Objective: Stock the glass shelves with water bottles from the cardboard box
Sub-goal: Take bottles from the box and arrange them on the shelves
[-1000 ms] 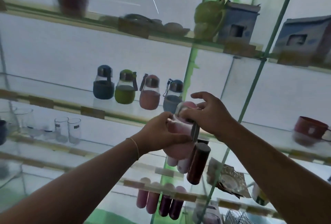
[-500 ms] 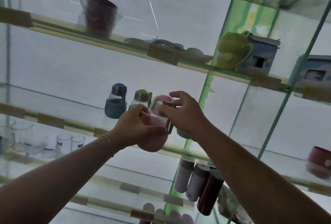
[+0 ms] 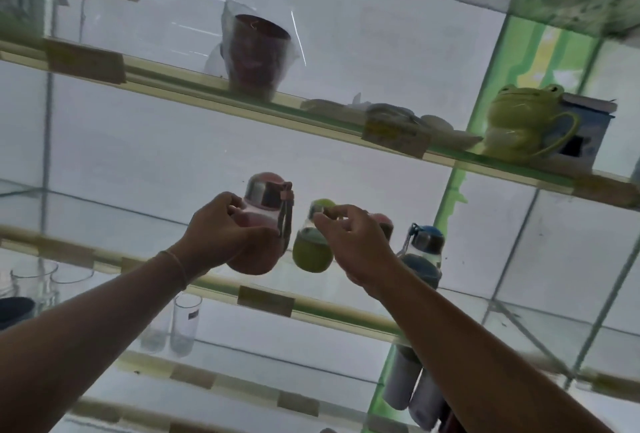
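Note:
My left hand (image 3: 227, 235) grips a pink water bottle (image 3: 265, 202) with a silver collar and pink cap, held just above the front edge of the middle glass shelf (image 3: 266, 299). Right beside it a green bottle (image 3: 311, 252) stands on that shelf. My right hand (image 3: 356, 245) is at the green bottle's cap, its fingers pinched around the top. Behind my right hand a second pink bottle (image 3: 384, 223) is mostly hidden. A blue bottle (image 3: 424, 252) stands at the right end of the row. The cardboard box is out of view.
The shelf above carries a wrapped dark red cup (image 3: 258, 55), flat dishes (image 3: 401, 114) and a green frog mug (image 3: 526, 121). Drinking glasses (image 3: 183, 323) stand on the shelf below at left, with tall tumblers (image 3: 412, 394) lower right. A green upright (image 3: 446, 224) divides the bays.
The view has tilted upward. My right hand has let go of the pink bottle and moved right to the green bottle's cap. My left hand alone now holds the pink bottle.

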`<state>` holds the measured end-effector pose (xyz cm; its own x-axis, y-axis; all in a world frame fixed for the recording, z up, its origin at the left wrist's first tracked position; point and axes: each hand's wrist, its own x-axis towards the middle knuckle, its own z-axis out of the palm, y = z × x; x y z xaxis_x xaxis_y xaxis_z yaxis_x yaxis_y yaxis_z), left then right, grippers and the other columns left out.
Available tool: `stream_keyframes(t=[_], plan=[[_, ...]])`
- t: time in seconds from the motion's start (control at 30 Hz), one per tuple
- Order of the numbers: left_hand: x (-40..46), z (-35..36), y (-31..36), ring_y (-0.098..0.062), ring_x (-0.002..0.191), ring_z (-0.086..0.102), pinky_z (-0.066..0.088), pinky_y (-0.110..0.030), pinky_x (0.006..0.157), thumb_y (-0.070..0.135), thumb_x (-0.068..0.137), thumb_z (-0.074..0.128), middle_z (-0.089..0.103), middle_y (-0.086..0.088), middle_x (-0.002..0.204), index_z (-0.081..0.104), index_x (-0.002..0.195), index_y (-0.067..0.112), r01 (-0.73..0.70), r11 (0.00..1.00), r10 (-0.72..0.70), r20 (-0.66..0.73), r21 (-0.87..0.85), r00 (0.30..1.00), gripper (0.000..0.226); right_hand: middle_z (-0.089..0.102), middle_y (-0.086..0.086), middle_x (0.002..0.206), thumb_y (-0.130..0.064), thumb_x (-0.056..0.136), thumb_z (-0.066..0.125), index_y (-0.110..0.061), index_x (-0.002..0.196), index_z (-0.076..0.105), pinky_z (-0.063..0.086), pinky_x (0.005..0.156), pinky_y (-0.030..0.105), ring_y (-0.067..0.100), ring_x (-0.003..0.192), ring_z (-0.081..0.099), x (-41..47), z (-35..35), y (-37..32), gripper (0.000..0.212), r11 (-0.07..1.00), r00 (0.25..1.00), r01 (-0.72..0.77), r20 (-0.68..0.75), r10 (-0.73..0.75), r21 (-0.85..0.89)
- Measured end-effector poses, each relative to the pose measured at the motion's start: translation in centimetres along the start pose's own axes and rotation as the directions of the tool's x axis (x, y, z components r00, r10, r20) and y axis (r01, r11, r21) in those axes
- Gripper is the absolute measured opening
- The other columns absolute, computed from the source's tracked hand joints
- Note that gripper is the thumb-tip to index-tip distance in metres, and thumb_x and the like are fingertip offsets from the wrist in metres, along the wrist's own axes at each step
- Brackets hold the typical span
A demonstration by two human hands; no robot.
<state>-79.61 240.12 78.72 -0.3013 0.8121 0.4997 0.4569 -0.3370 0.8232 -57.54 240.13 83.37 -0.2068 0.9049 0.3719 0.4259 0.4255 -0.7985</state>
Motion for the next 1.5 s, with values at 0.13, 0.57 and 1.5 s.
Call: stream_keyframes(t=[0.13,0.57,1.5], plan=[[2.6,-2.8,-2.8,-0.017,0.083,0.066,0.055,-0.031,0.063,0.062,0.043,0.082,0.067,0.002,0.092,0.058,0.103,0.019,0.036,0.999,-0.035,-0.035,0.013,0.999,0.077,0.054,-0.015,0.097,-0.044,0.095,0.059,-0.023,0.131,0.051,0.037,0.058,0.011,-0.001,0.079,0.049,0.6,1.7,1.1,0.042,0.997,0.999,-0.027,0.041,0.030,-0.076],[7.8,-3.4,-8.4,-0.017,0.083,0.061,0.053,-0.031,0.069,0.060,0.048,0.078,0.063,0.000,0.094,0.053,0.105,0.017,0.123,0.988,-0.111,-0.120,0.094,0.986,0.076,0.065,-0.004,0.104,-0.038,0.092,0.065,-0.020,0.126,0.052,0.044,0.063,0.015,0.005,0.087,0.061,2.5,5.8,3.2,0.040,0.983,0.994,-0.101,0.037,0.108,-0.155],[4.5,1.3,-5.6,-0.028,0.111,0.047,0.051,-0.046,0.088,0.048,0.069,0.070,0.042,-0.013,0.129,0.040,0.127,0.010,-0.243,0.781,0.408,-0.174,0.575,0.896,0.076,0.065,0.003,0.110,-0.035,0.090,0.066,-0.015,0.124,0.054,0.054,0.086,0.032,0.019,0.100,0.063,2.9,3.5,7.8,0.041,0.964,0.983,-0.175,-0.086,0.160,-0.200]])
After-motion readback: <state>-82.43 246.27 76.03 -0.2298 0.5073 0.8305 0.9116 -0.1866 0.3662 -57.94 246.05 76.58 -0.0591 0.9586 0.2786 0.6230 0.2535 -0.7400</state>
